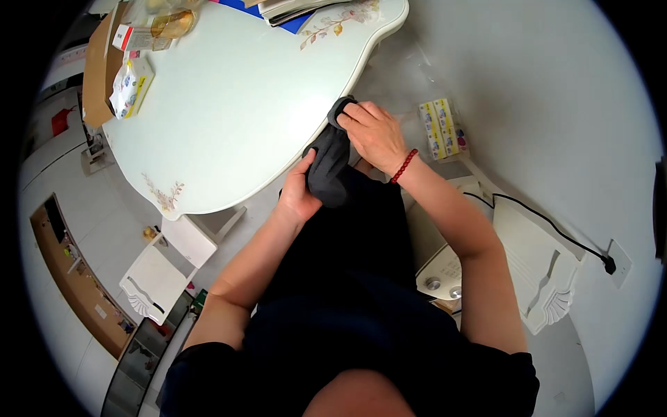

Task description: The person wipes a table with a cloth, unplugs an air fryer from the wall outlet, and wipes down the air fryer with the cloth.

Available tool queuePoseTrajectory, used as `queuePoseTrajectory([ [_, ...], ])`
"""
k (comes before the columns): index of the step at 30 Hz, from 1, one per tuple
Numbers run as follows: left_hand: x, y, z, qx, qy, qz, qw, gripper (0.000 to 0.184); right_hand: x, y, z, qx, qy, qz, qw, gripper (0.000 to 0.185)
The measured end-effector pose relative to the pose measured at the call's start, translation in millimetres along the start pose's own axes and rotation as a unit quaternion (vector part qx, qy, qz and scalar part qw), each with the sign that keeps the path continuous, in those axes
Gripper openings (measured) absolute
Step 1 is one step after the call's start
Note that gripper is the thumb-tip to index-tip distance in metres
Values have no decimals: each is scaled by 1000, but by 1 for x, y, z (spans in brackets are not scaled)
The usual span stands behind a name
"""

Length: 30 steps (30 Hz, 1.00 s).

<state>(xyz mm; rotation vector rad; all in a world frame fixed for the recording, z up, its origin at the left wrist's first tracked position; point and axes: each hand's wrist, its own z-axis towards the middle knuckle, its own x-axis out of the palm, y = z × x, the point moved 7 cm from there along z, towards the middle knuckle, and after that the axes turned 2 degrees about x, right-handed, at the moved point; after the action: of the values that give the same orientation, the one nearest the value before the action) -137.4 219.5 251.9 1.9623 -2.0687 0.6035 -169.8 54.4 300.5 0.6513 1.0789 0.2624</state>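
A dark grey cloth item (329, 167), sock-like in shape, is held between my two hands at the near edge of the white table (229, 104). My left hand (300, 191) grips its lower left side, with the thumb on top of the fabric. My right hand (375, 135), with a red bead bracelet (404, 166) at the wrist, is closed on its upper end, where the fabric is bunched around the fingertips. The fingers under the cloth are partly hidden.
On the table are a tissue pack (132, 87), a cardboard box (101, 66) and a stack of papers (292, 8). White chairs (158, 281) stand left and right. Packaged tissues (442, 128) and a plugged-in black cable (556, 228) are at right.
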Motion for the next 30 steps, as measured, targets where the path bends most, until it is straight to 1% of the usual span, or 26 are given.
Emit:
queuePoseTrajectory([
  [2,-11,0,0,-5,9,2,1000,38,-5,1,0,-25,30,-46,998,22],
  [3,-12,-3,0,6,5,2,1000,37,-7,0,2,-36,43,-70,996,22],
  [4,-13,-3,0,16,0,3,1000,37,-10,-5,5,-17,42,-43,998,28],
  [7,-20,-5,-8,20,10,4,1000,35,-10,6,1,54,-6,-5,999,27],
  [8,-21,-6,-11,19,19,4,1000,35,-5,16,-2,63,2,1,998,26],
  [12,-44,-8,-29,18,4,8,1000,33,28,53,-24,47,37,28,998,24],
  [15,-72,-10,-24,13,21,-2,1000,31,23,53,-21,50,36,12,998,23],
  [16,-77,-11,-24,13,26,-5,1000,30,19,48,-20,63,42,-17,997,23],
  [19,-83,-13,-25,13,35,-14,999,29,22,52,-20,81,-37,-23,996,23],
  [23,-88,-17,-39,19,36,-23,999,27,45,83,-29,56,-29,-15,998,21],
  [25,-102,-17,-38,14,29,-27,999,27,51,98,-33,51,-33,-2,998,21],
  [28,-124,-18,-28,16,40,-30,999,26,56,104,-34,94,2,0,996,23],
  [30,-129,-18,-27,17,42,-28,999,26,61,109,-37,91,-17,4,996,24],
])
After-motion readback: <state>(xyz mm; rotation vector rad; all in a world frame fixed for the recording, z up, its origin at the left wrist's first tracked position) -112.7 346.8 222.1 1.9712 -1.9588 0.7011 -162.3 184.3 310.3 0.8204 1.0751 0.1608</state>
